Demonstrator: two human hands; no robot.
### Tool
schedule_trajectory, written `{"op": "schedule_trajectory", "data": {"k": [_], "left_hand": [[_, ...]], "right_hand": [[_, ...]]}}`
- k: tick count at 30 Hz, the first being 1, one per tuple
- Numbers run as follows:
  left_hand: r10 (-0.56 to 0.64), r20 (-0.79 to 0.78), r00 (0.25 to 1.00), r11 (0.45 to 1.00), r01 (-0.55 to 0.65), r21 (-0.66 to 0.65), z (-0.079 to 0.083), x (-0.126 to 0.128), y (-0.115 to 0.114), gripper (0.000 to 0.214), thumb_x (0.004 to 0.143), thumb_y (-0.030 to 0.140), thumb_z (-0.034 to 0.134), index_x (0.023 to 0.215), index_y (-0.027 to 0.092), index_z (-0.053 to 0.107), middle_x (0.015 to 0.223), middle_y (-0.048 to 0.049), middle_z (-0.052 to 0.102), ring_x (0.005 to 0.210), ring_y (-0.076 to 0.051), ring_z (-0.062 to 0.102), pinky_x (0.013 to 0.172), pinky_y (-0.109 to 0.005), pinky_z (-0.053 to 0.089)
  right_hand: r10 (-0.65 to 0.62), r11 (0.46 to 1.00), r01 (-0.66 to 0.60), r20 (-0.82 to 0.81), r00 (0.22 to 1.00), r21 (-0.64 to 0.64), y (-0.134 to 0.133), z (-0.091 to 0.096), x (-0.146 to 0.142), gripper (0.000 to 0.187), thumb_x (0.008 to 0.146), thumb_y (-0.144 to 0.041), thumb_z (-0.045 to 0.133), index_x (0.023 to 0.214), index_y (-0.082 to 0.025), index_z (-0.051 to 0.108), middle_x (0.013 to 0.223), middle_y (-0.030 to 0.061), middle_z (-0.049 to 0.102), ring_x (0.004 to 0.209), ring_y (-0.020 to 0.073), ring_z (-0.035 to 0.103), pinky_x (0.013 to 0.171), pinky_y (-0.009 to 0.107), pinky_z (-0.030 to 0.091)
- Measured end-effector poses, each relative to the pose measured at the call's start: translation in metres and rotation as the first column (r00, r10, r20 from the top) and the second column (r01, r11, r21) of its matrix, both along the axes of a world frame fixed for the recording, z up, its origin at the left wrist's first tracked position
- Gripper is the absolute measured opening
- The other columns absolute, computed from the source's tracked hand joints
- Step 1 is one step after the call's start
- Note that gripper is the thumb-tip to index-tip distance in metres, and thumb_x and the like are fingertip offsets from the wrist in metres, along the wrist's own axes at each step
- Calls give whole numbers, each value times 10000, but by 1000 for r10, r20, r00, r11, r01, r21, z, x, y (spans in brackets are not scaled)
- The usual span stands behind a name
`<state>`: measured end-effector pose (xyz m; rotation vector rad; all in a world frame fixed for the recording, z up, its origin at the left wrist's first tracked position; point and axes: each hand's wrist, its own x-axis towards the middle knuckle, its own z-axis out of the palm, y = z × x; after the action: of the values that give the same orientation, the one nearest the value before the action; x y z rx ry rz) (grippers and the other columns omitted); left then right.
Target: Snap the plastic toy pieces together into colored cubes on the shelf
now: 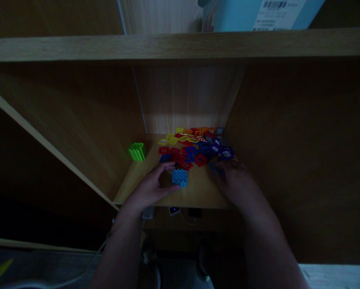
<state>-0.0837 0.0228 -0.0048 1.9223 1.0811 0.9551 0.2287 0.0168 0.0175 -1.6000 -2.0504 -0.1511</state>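
My left hand (152,185) curves round a stack of light blue interlocking plastic pieces (179,176) on the wooden shelf, thumb at its near edge and fingers at its far left corner. My right hand (232,176) is at the right, its fingers curled on a blue plastic piece (218,170) that they partly hide. Just beyond both hands lies a spread of loose interlocking pieces: red ones (201,159), dark blue ones (190,150), yellow ones (171,139) and orange ones (204,131). Purple pieces with white window-like grids (227,153) lie at the right.
A bright green stack of pieces (137,151) stands by the left cabinet wall (108,132). Overhead runs an upper shelf edge (168,46) bearing a light blue box (237,16). Below the shelf (198,196) are a small device with a light (174,210) and a cable.
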Motion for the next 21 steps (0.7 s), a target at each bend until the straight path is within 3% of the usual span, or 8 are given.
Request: {"op": "schedule_trajectory", "data": {"k": [2, 5, 10, 14, 17, 21], "left_hand": [[6, -6, 1000, 1000, -6, -4, 0, 0, 0, 732, 877, 418, 872, 1516, 321, 529, 1502, -71, 644, 1415, -278, 599, 1258, -508, 432], [10, 9, 1000, 1000, -10, -4, 2, 1, -1, 738, 863, 415, 883, 1508, 320, 536, 1497, -69, 649, 1408, -276, 605, 1249, -495, 442], [55, 44, 997, 998, -57, 39, 10, 2, -3, 628, 938, 494, 792, 1478, 273, 559, 1425, -106, 687, 1364, -301, 632, 1201, -493, 481], [159, 89, 983, 982, -167, 89, 14, 1, -5, 498, 1013, 527, 678, 1418, 248, 597, 1357, -114, 700, 1315, -291, 648, 1144, -457, 504], [241, 138, 961, 955, -260, 142, 15, 3, -7, 409, 1038, 518, 638, 1331, 233, 646, 1192, -83, 724, 1161, -251, 689, 1028, -384, 535], [307, 166, 937, 906, -341, 250, 20, 9, -14, 296, 1062, 469, 591, 1021, 201, 707, 935, -44, 716, 894, -201, 669, 810, -298, 511]], "right_hand": [[33, 998, -34, -16, 999, -53, -3, 2, -2, 212, 1028, -303, 600, 1127, -191, 750, 1153, 169, 767, 1108, 362, 718, 1001, 549, 568], [158, 973, -182, -162, 974, -143, -8, 1, -16, 269, 1003, -309, 676, 1256, -224, 708, 1285, 122, 751, 1201, 310, 707, 1054, 477, 556], [275, 892, -389, -409, 870, -229, -10, -10, -41, 701, 871, -361, 870, 1475, -273, 526, 1423, 91, 694, 1309, 274, 673, 1117, 438, 529], [267, 871, -422, -480, 836, -250, -6, -15, -50, 792, 845, -330, 893, 1521, -275, 482, 1408, 93, 696, 1275, 256, 683, 1088, 417, 534], [262, 868, -427, -498, 827, -252, -4, -17, -53, 802, 834, -304, 897, 1524, -275, 490, 1391, 96, 703, 1232, 247, 696, 1062, 407, 540], [272, 874, -431, -506, 818, -227, -2, -21, -55, 770, 845, -304, 885, 1515, -284, 506, 1355, 88, 714, 1222, 244, 698, 1056, 400, 539]]}}
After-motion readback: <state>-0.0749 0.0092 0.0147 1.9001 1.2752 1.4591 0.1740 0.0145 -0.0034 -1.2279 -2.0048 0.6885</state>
